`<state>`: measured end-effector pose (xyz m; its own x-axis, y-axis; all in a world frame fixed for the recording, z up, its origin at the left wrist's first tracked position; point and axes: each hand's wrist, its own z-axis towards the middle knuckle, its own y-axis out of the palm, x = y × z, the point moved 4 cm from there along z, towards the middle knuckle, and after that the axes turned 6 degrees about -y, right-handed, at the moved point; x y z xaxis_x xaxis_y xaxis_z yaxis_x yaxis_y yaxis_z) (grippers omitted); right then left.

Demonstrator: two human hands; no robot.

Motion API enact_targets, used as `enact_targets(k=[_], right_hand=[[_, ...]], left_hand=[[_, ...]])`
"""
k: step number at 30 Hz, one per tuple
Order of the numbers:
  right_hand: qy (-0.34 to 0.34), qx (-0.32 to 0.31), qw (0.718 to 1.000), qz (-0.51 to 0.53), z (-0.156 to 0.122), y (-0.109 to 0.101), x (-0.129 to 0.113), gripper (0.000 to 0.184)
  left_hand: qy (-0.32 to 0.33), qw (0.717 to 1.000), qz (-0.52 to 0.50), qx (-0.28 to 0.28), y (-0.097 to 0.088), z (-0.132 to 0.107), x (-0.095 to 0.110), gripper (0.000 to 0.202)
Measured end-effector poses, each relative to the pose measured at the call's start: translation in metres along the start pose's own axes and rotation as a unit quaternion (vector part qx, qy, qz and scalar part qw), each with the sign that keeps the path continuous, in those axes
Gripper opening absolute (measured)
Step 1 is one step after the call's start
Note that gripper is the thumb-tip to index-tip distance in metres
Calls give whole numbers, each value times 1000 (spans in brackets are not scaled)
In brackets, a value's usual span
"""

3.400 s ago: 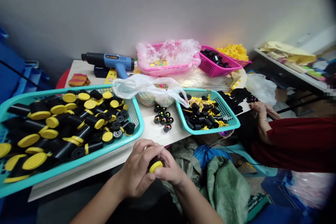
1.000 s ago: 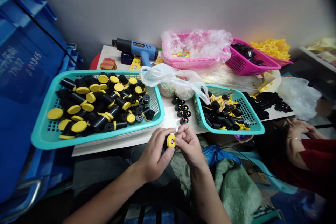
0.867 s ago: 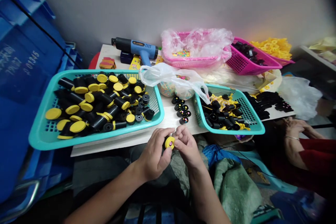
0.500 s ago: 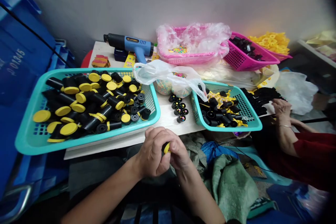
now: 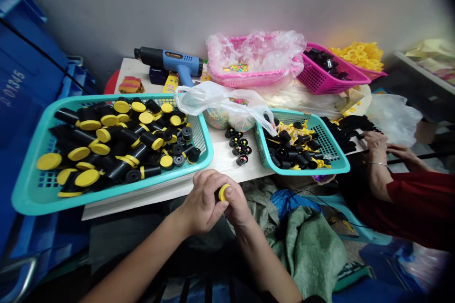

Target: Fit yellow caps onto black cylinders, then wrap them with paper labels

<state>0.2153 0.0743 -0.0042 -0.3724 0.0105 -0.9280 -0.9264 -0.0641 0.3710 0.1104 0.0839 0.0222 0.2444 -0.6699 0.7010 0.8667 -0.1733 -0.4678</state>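
Observation:
Between my two hands is a black cylinder with a yellow cap [image 5: 223,192]. My left hand [image 5: 203,203] wraps round its black body, which is mostly hidden by fingers. My right hand [image 5: 237,204] closes on it from the other side, its thumb by the yellow cap. Both hands are in front of the table edge. To their left stands a large turquoise basket [image 5: 119,199] full of yellow-capped black cylinders [image 5: 119,135]. Several small open black cups [image 5: 237,149] with coloured beads inside stand on the table beyond my hands.
A smaller turquoise basket [image 5: 334,169] holds black and yellow parts. Behind are a white plastic bag [image 5: 213,94], a blue heat gun [image 5: 177,62], and pink baskets [image 5: 256,80], [image 5: 322,83]. At right, a co-worker's hands [image 5: 377,149] are by black pieces [image 5: 344,132]. Green cloth [image 5: 307,246] hangs below.
The yellow cap has turned to face up more, and my right thumb has shifted beside it. The view has moved slightly right. The co-worker's second hand shows more clearly.

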Motion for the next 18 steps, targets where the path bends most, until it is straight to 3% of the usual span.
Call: enact_targets(k=[4, 7, 10, 12, 13, 15, 18], right_hand=[[18, -73, 997, -26, -5, 1, -11, 66], [1, -125, 983, -135, -6, -15, -41, 66], [-48, -51, 942, -327, 16, -57, -91, 44], [-66, 42, 881, -466, 46, -96, -127, 36], [-60, 86, 836, -538, 64, -116, -143, 36], [31, 153, 697, -700, 102, -156, -166, 41], [97, 175, 637, -744, 148, -198, -177, 38]], left_hand=[[-22, 1000, -12, 18, -6, 2, 6, 56], [-72, 997, -32, 16, -25, 9, 4, 46], [-117, 990, 39, 74, -58, 22, -15, 40], [-149, 974, 130, 114, -81, 33, -35, 37], [-166, 964, 171, 117, -90, 39, -44, 37], [-190, 945, 240, 113, -102, 50, -54, 35], [-145, 935, 291, 142, -101, 59, -35, 30]])
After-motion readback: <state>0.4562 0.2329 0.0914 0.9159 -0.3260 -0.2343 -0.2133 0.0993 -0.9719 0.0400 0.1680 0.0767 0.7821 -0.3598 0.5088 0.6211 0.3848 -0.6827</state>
